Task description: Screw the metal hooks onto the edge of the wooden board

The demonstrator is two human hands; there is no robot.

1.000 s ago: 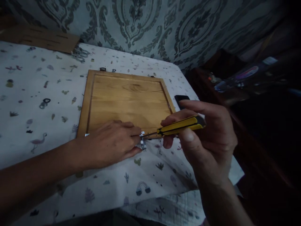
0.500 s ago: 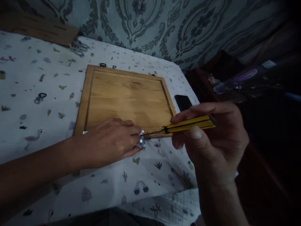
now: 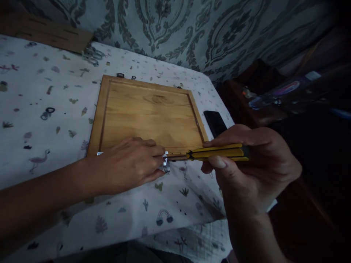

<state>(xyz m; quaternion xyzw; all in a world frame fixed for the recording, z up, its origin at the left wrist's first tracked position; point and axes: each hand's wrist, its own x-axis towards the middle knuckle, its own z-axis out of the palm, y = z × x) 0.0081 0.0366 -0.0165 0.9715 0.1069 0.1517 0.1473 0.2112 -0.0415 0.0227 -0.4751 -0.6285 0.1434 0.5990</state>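
A framed wooden panel (image 3: pixel 153 113) lies flat on the patterned tablecloth. My left hand (image 3: pixel 131 164) rests over its near edge, with the fingers closed on a small shiny metal hinge (image 3: pixel 166 163) at that edge; part of the hinge is hidden under the fingers. In my right hand (image 3: pixel 252 171) is a yellow-and-black screwdriver (image 3: pixel 219 152), pinched by the handle between thumb and fingers. Its shaft points left, and the tip reaches the hinge beside my left fingertips. Whether the tip sits in a screw is too small to tell.
A black phone (image 3: pixel 215 122) lies right of the panel. At the back left are a brown cardboard piece (image 3: pixel 55 35) and several metal hinges (image 3: pixel 93 55). A plastic bottle (image 3: pixel 285 89) lies beyond the table's right edge. The patterned wall (image 3: pixel 170 33) stands behind the table.
My right hand has shifted slightly right and down and turned on the handle. The screwdriver has become more level, its tip still at the hinge. My left hand has stayed in place.
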